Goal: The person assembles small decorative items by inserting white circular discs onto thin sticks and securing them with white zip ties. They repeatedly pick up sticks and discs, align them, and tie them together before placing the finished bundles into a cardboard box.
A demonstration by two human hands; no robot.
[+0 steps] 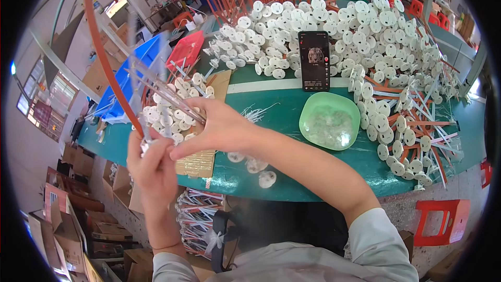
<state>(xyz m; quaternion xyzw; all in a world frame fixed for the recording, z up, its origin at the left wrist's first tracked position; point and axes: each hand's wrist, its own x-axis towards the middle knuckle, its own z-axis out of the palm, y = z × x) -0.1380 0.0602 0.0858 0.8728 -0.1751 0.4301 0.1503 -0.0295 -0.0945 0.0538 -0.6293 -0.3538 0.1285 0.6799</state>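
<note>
Tally: bare hands, 2: left hand (156,169), right hand (223,124). Long flat orange-brown strip (107,65) in hand: 1. Black rectangular phone (314,75): 1. Translucent green rounded-square plastic bowl (330,121): 1. Blue plastic bin (110,103): 1. Red plastic tray (187,48): 1. Round white plastic discs (308,18): 100+, overlapping, exact number unreadable.

Green tabletop (284,117) carries a large heap of white discs (360,36) along its far side, with orange and white strips (416,123) at right. Phone (315,68) and light-green bowl (330,100) stand before the heap. Cardboard (201,164) lies at left; white strands (255,114) lie mid-table, pale round pieces (267,179) near the front edge.
</note>
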